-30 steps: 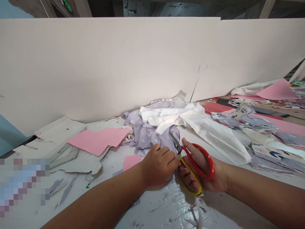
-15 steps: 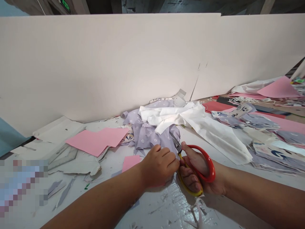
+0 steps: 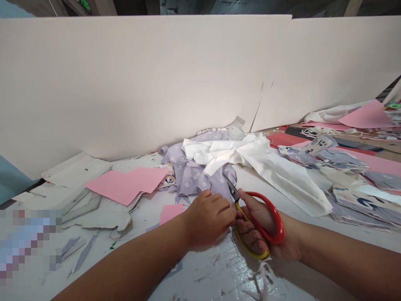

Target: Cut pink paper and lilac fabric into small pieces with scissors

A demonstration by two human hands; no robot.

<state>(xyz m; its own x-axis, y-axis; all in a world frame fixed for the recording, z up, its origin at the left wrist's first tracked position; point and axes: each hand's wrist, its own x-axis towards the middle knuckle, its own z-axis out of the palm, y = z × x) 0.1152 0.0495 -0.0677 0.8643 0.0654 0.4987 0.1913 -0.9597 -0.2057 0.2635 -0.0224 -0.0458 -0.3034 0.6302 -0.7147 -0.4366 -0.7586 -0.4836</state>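
My right hand [image 3: 255, 225] is wrapped round a pair of scissors [image 3: 277, 225] with one red and one yellow handle. Their metal blades point up and away, over the edge of a lilac flowered fabric [image 3: 194, 177]. Just left of the scissors, my left hand [image 3: 209, 217] is closed in a fist, its knuckles close to the yellow handle. Whatever its fingers grip is hidden; a thin pinkish edge shows beneath the hand. A white cloth [image 3: 266, 156] lies over part of the lilac fabric, beyond both hands.
A pale upright board [image 3: 140, 83] closes off the back of the white table [image 3: 200, 276]. Pink paper [image 3: 128, 184] and torn grey-white card [image 3: 94, 209] lie left. Stacked printed fabric pieces [image 3: 369, 205] and red sheets [image 3: 282, 141] lie right. White strips [image 3: 265, 276] lie near the front.
Almost nothing differs. The scissors' handles and my right hand have shifted very slightly right and down; my left hand stays closed in the same place.
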